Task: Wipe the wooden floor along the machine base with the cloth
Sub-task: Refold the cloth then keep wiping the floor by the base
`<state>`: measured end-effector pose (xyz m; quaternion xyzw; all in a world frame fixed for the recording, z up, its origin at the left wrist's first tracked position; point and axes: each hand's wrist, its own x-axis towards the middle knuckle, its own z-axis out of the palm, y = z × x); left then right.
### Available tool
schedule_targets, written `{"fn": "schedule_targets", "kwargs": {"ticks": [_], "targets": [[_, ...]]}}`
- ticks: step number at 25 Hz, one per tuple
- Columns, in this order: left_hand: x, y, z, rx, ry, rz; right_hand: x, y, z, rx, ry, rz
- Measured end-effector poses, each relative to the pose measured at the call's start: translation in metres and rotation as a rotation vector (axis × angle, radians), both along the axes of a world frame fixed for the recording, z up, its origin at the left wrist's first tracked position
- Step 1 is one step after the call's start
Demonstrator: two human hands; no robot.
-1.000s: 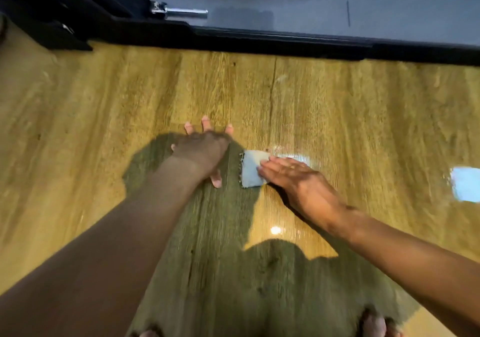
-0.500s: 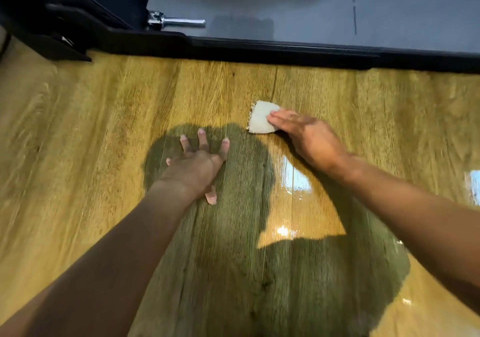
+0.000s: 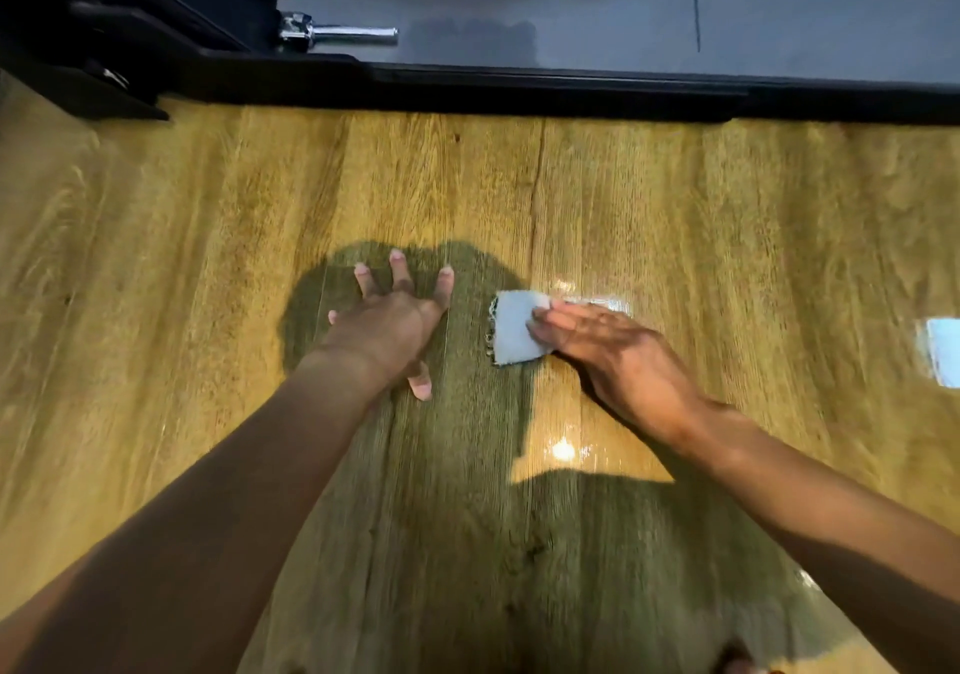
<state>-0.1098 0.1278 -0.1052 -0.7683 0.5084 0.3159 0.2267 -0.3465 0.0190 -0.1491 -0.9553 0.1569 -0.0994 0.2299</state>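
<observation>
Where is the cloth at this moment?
In the head view, the cloth lies on the wooden floor right of centre, pressed under the right hand, close to the left hand and apart from the machine base.

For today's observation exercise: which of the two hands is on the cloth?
The right hand: it presses the pale cloth flat onto the wooden floor. The left hand lies spread on bare boards, touching no cloth.

Small pale frayed cloth (image 3: pixel 514 328) lies flat on glossy wooden floor (image 3: pixel 675 237), apart from black machine base (image 3: pixel 519 89).
</observation>
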Motion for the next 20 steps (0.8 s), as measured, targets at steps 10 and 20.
{"fn": "schedule_targets", "kwargs": {"ticks": [10, 20], "targets": [[0.006, -0.003, -0.003, -0.022, 0.014, -0.018, -0.054, 0.09, 0.005, 0.03, 0.082, -0.026], [0.004, -0.004, 0.002, -0.005, -0.009, -0.029, -0.055, 0.088, 0.013, 0.131, 0.155, -0.164]]}}
